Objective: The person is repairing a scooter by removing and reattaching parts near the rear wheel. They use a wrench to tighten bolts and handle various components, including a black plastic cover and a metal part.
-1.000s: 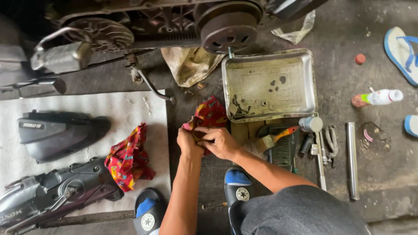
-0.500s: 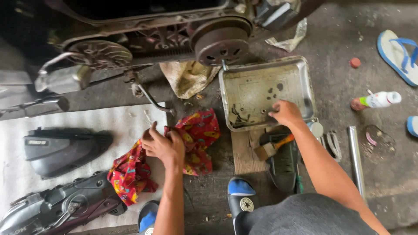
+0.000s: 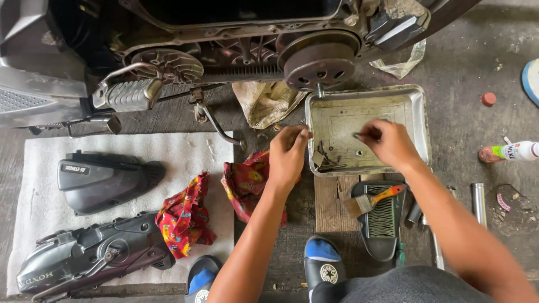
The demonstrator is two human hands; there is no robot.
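Observation:
A dented metal tray [image 3: 420, 120] lies on the floor under the scooter's engine, with a few small dark bolts [image 3: 327, 160] in its near left corner. My left hand [image 3: 287, 157] reaches to the tray's left rim, its fingertips pinched on the edge. Over the middle of the tray, my right hand [image 3: 390, 145] pinches a small dark part between thumb and fingers. A red patterned cloth [image 3: 246, 182] lies just left of my left forearm, and a second piece [image 3: 184, 216] rests on the white mat [image 3: 33, 185].
The scooter's open engine with its round pulley [image 3: 319, 60] stands behind the tray. Two black covers [image 3: 104, 179] [image 3: 92, 255] lie on the mat. A paintbrush [image 3: 371, 200], black air filter [image 3: 383, 227], wooden board [image 3: 330, 205], metal tube [image 3: 479, 203] and bottle [image 3: 512, 151] lie nearby.
My left hand has let go of the red cloth and moved right to the tray's rim. My right hand has shifted to the middle of the tray and pinched a small part.

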